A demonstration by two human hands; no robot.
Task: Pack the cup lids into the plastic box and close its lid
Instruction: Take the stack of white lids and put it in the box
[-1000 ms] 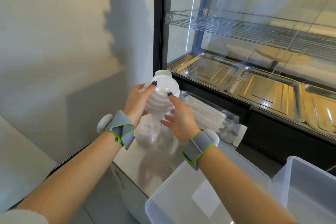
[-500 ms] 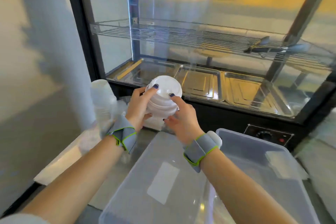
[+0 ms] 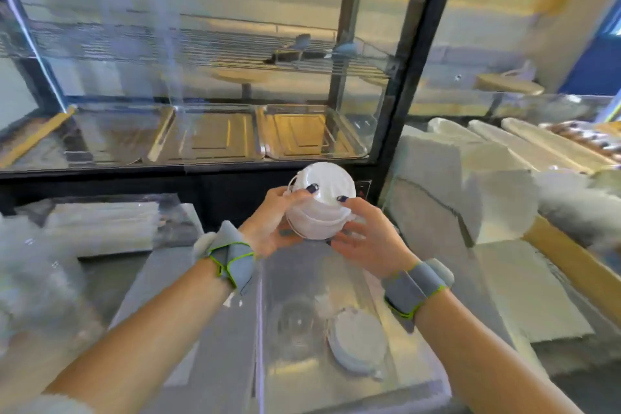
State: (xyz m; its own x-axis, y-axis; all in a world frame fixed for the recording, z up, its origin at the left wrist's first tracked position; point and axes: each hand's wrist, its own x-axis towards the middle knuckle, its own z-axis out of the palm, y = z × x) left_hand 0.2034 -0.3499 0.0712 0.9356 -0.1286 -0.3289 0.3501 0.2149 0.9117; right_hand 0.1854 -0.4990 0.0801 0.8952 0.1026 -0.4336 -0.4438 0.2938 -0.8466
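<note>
A stack of white cup lids [image 3: 321, 202] is held in front of me between both hands. My left hand [image 3: 268, 225] grips its left side and my right hand [image 3: 364, 239] its right side, each with a thumb on the top lid. Below them stands the clear plastic box [image 3: 416, 370], open at the top. Inside it lie a white lid stack [image 3: 358, 339] and a clear domed lid [image 3: 295, 323]. The box's flat lid [image 3: 201, 329] lies beside it on the left. The frame is blurred.
A glass display case [image 3: 201, 77] with metal trays [image 3: 208, 134] stands behind the counter. Sleeves of wrapped straws [image 3: 104, 228] lie at the left. White packs and sleeves of cups [image 3: 470, 161] fill the right side, beside a wooden edge [image 3: 571, 262].
My view has swung to the right. Both hands have carried the lid stack from the left side of the counter to a spot above the open box.
</note>
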